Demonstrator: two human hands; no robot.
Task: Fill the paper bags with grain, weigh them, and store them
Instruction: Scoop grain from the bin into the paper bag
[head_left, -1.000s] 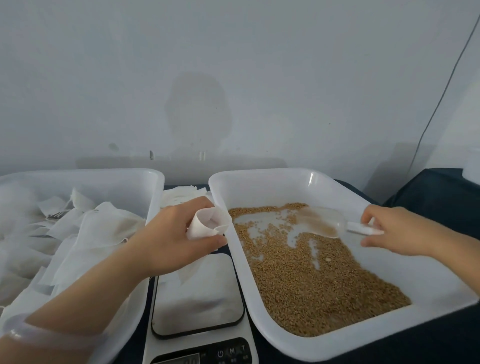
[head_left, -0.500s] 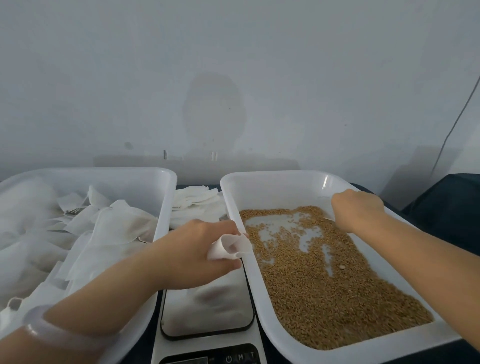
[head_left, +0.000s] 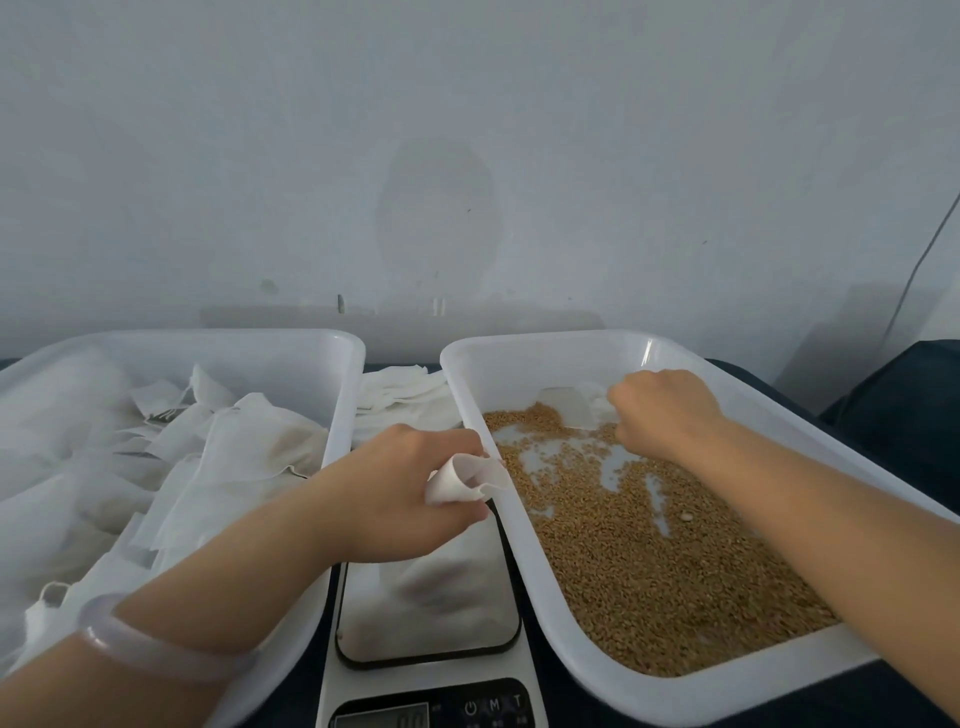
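Observation:
My left hand (head_left: 395, 488) grips a small white paper bag (head_left: 465, 479) with its mouth held open, just above the scale (head_left: 431, 613) and against the left rim of the grain tray (head_left: 519, 525). Brown grain (head_left: 649, 561) covers most of that white tray's floor. My right hand (head_left: 662, 408) is curled round the handle of a clear plastic scoop (head_left: 566, 408) at the tray's far end, the scoop's mouth touching the grain's far edge. The handle is hidden inside my fist.
A second white tray (head_left: 343, 415) at the left holds several filled white paper bags (head_left: 249, 452). A stack of flat paper bags (head_left: 400, 400) lies between the trays behind the scale. A wall stands close behind. Dark cloth covers the table at the right.
My right hand carried the scoop from the tray's right side to its far end and lowered it to the grain. My left hand brought the open bag down against the tray rim.

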